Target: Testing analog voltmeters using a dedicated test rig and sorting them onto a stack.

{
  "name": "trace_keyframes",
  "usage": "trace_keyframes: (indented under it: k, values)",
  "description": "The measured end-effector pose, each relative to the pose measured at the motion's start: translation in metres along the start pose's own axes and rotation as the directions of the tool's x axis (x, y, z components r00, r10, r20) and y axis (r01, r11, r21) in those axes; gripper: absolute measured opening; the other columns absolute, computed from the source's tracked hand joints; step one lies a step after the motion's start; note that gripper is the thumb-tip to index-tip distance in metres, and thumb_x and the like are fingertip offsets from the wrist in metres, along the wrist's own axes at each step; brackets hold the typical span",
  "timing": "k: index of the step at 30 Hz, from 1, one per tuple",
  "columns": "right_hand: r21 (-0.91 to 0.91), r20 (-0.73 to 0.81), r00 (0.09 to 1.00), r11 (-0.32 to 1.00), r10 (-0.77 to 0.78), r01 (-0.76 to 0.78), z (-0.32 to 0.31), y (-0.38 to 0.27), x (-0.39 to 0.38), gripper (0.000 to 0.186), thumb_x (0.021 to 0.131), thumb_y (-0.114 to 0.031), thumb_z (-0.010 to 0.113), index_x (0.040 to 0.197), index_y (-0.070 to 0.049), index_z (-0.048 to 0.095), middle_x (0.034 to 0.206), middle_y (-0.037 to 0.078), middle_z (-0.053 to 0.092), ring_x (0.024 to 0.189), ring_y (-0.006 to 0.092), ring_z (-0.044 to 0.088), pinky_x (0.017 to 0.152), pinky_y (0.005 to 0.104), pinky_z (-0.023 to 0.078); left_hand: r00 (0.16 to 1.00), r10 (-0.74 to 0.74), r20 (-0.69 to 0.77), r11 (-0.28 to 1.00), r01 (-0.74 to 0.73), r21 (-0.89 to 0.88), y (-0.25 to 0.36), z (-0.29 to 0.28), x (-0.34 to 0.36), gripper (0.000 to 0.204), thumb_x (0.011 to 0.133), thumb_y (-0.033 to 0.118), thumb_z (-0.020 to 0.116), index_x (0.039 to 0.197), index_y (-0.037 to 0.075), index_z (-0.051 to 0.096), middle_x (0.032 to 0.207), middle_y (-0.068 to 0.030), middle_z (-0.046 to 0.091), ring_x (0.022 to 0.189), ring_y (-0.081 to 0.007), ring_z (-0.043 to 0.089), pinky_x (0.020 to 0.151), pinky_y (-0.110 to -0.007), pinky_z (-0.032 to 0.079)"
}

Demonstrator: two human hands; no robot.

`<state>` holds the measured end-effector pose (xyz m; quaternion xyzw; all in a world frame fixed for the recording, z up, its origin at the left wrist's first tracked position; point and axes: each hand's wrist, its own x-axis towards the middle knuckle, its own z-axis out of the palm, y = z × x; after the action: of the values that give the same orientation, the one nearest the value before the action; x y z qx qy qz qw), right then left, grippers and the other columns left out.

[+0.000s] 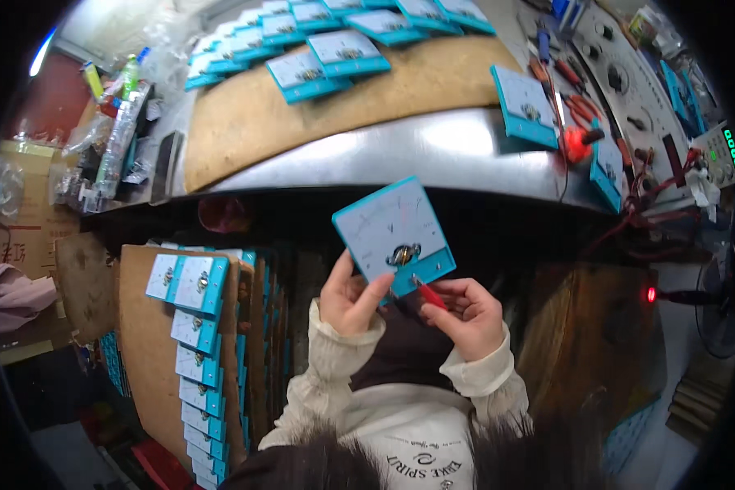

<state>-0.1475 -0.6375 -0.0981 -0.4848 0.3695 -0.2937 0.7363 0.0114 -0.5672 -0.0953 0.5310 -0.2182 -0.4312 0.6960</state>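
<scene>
An analog panel meter (392, 224) with a teal base, a white dial plate and a metal movement is held up in front of me, tilted. My left hand (351, 298) grips its lower left edge, thumb on the front. In my right hand (469, 314) is a slim red-handled tool (431, 296), pinched between thumb and fingers. Its tip meets the teal lower strip of the meter, below the movement. Whether it is a probe or a screwdriver is hard to make out. The fingers behind the meter are partly hidden.
Several similar meters (347, 51) stand on a brown board (425, 77) on the metal bench (367, 155). One more meter (524, 106) sits right, near pliers (584, 110) and a test panel (629, 82). Lower left, a rack board (143, 343) carries a column of meters.
</scene>
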Motion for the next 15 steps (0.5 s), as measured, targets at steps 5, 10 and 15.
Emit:
trace_keyframes:
  k: [5,10,15]
  values:
    - [-0.183,-0.141,0.981,0.978,-0.13,0.103,-0.017,0.005,-0.022,0.023,0.08,-0.001,0.072,0.101,0.001,0.064,0.089,0.006,0.069,0.077,0.0089,0.065,0.067,0.0206,0.052,0.974,-0.197,0.116,0.974,0.181,0.135,-0.006,0.008,0.006,0.061,0.088,0.008,0.066,0.14,0.0,0.036,0.107,-0.0078,0.066,0.072,-0.0045,0.061,0.05,-0.015,0.042]
    - [-0.316,-0.173,0.964,0.939,-0.201,0.139,-0.032,0.002,-0.032,0.025,0.079,0.0,0.072,0.102,0.001,0.064,0.089,0.006,0.069,0.077,0.0096,0.065,0.067,0.0212,0.052,0.941,-0.289,0.178,0.949,0.257,0.182,-0.014,0.023,0.01,0.065,0.087,0.011,0.068,0.142,0.001,0.035,0.11,-0.0095,0.066,0.072,-0.005,0.061,0.05,-0.015,0.045]
    - [-0.305,-0.214,0.954,0.942,-0.212,0.141,-0.045,0.006,-0.037,0.025,0.079,0.0,0.073,0.102,0.001,0.064,0.09,0.007,0.069,0.077,0.0099,0.065,0.067,0.0214,0.052,0.94,-0.275,0.203,0.952,0.235,0.198,-0.02,0.037,0.01,0.066,0.086,0.012,0.068,0.142,0.002,0.035,0.109,-0.0093,0.066,0.072,-0.0051,0.061,0.05,-0.016,0.045]
